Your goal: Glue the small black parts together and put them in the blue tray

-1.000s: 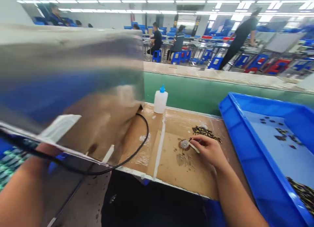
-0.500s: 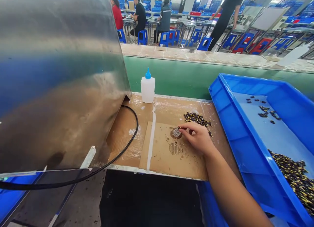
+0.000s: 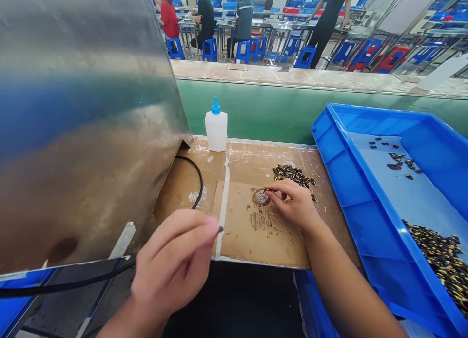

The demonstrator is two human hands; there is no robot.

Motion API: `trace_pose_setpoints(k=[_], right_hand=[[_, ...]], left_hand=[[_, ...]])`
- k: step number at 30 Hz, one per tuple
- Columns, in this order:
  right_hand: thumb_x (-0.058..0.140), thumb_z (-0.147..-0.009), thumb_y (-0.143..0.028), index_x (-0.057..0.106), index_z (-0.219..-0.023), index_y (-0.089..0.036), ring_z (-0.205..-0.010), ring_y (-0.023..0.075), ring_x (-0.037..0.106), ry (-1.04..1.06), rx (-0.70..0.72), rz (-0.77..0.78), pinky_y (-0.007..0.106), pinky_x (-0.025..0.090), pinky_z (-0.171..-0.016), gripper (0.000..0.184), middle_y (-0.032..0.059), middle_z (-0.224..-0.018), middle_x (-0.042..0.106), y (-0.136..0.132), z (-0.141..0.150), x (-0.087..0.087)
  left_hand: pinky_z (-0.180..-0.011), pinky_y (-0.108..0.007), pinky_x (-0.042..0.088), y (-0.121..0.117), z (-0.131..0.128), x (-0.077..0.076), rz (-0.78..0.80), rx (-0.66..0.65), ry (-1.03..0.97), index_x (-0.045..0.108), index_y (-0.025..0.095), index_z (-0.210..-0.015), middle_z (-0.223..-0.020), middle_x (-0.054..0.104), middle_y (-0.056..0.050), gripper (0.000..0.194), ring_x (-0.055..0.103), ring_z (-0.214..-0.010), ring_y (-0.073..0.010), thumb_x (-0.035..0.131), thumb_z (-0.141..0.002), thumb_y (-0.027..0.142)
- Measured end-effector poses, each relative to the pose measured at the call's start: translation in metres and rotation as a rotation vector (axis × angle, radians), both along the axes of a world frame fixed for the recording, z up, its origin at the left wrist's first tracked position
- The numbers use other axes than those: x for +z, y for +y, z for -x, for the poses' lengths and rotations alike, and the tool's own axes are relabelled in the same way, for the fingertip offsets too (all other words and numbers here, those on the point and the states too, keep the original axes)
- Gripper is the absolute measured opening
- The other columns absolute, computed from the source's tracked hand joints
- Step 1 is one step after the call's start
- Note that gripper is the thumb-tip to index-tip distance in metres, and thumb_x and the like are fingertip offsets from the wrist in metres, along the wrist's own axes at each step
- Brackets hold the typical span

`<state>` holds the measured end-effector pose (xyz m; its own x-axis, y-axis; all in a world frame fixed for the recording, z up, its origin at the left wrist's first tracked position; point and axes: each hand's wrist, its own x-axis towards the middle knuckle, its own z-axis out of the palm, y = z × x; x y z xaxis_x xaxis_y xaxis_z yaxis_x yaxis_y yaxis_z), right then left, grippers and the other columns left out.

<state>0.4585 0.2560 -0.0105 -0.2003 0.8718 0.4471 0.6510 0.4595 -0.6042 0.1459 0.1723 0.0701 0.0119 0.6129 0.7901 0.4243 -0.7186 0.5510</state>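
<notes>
Piece [image 3: 221, 229], small, dark, pinched in fingertips of left hand [image 3: 175, 262], in view against white tape strip [image 3: 224, 192]. Right hand [image 3: 292, 204] pinches second dark piece [image 3: 266, 189] beside wet-looking patch [image 3: 261, 197], near black-and-yellow pile [image 3: 288, 174]. Pieces likely light, stiff, slippery if wet; best held lightly by edges, room for two fingertips only.

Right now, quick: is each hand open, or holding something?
Left hand: closed, pinching a small dark tip.
Right hand: closed, pinching a small dark piece, mostly hidden.
</notes>
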Motion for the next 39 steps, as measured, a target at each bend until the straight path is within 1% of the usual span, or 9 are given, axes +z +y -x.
trace_pose_setpoints(k=[3, 5, 8, 11, 14, 17, 19, 27, 39], right_hand=[[0.067, -0.102, -0.032, 0.08, -0.109, -0.025, -0.082, 0.0194, 0.068, 0.027, -0.007, -0.01, 0.035, 0.056, -0.07, 0.016, 0.0066, -0.1, 0.079, -0.001, 0.0, 0.0], [0.067, -0.102, -0.032, 0.08, -0.11, -0.024, -0.085, 0.0203, 0.069, 0.036, -0.016, 0.004, 0.034, 0.056, -0.069, 0.017, 0.0071, -0.101, 0.078, -0.001, 0.001, 0.0], [0.065, -0.103, -0.033, 0.079, -0.108, -0.025, -0.092, 0.0227, 0.071, 0.012, -0.022, 0.032, 0.037, 0.058, -0.075, 0.018, 0.0078, -0.104, 0.078, -0.002, 0.002, 0.002], [0.061, -0.105, -0.034, 0.078, -0.107, -0.024, -0.096, 0.024, 0.071, -0.001, -0.037, 0.012, 0.04, 0.06, -0.083, 0.019, 0.0089, -0.105, 0.078, -0.002, 0.003, 0.005], [0.06, -0.106, -0.032, 0.078, -0.106, -0.024, -0.101, 0.0248, 0.071, -0.012, -0.047, -0.037, 0.042, 0.061, -0.09, 0.02, 0.0096, -0.105, 0.077, -0.002, 0.004, 0.006], [0.06, -0.107, -0.03, 0.079, -0.108, -0.024, -0.104, 0.0254, 0.071, -0.026, -0.052, -0.05, 0.044, 0.062, -0.093, 0.02, 0.0097, -0.107, 0.077, -0.002, 0.003, 0.006], [0.061, -0.106, -0.029, 0.079, -0.11, -0.025, -0.103, 0.0247, 0.071, -0.024, -0.047, -0.047, 0.044, 0.062, -0.092, 0.019, 0.0094, -0.108, 0.076, -0.002, 0.002, 0.005], [0.066, -0.104, -0.022, 0.08, -0.114, -0.027, -0.098, 0.0215, 0.071, -0.042, -0.009, -0.077, 0.039, 0.061, -0.087, 0.018, 0.0064, -0.108, 0.075, -0.001, 0.002, 0.002], [0.066, -0.104, -0.026, 0.081, -0.113, -0.026, -0.095, 0.02, 0.072, -0.025, -0.016, -0.064, 0.035, 0.061, -0.079, 0.018, 0.0066, -0.108, 0.077, -0.002, 0.004, 0.003]], left_hand=[[-0.074, -0.028, 0.065, 0.03, -0.037, -0.011, 0.137, -0.127, -0.16, 0.077, 0.024, -0.112, -0.105, 0.075, -0.006, 0.025, 0.074, -0.088, -0.0161, 0.071, -0.095, 0.008], [-0.072, -0.027, 0.065, 0.052, -0.058, -0.014, 0.339, -0.238, -0.31, 0.075, 0.021, -0.105, -0.102, 0.075, -0.007, 0.009, 0.074, -0.084, -0.0155, 0.069, -0.099, 0.019], [-0.074, -0.027, 0.065, 0.087, -0.08, -0.018, 0.624, -0.359, -0.497, 0.073, 0.019, -0.1, -0.094, 0.076, -0.007, 0.012, 0.075, -0.08, -0.0155, 0.071, -0.098, 0.03], [-0.077, -0.03, 0.065, 0.119, -0.091, -0.032, 0.695, -0.396, -0.582, 0.074, 0.018, -0.1, -0.092, 0.077, -0.008, 0.018, 0.075, -0.081, -0.0168, 0.078, -0.092, 0.034], [-0.08, -0.032, 0.065, 0.137, -0.093, -0.056, 0.716, -0.366, -0.599, 0.076, 0.017, -0.099, -0.091, 0.077, -0.008, 0.026, 0.074, -0.081, -0.0173, 0.084, -0.086, 0.038], [-0.083, -0.032, 0.063, 0.139, -0.09, -0.077, 0.806, -0.335, -0.598, 0.079, 0.017, -0.099, -0.091, 0.078, -0.009, 0.029, 0.075, -0.082, -0.0172, 0.086, -0.083, 0.04], [-0.085, -0.031, 0.062, 0.136, -0.087, -0.082, 0.85, -0.317, -0.564, 0.081, 0.017, -0.098, -0.093, 0.079, -0.009, 0.027, 0.075, -0.085, -0.0176, 0.086, -0.082, 0.038], [-0.085, -0.029, 0.061, 0.131, -0.08, -0.072, 0.849, -0.293, -0.636, 0.082, 0.018, -0.097, -0.097, 0.079, -0.008, 0.024, 0.074, -0.086, -0.0165, 0.089, -0.081, 0.035], [-0.082, -0.028, 0.06, 0.13, -0.079, -0.072, 0.842, -0.301, -0.628, 0.08, 0.017, -0.099, -0.094, 0.078, -0.008, 0.022, 0.072, -0.082, -0.015, 0.086, -0.083, 0.032]])
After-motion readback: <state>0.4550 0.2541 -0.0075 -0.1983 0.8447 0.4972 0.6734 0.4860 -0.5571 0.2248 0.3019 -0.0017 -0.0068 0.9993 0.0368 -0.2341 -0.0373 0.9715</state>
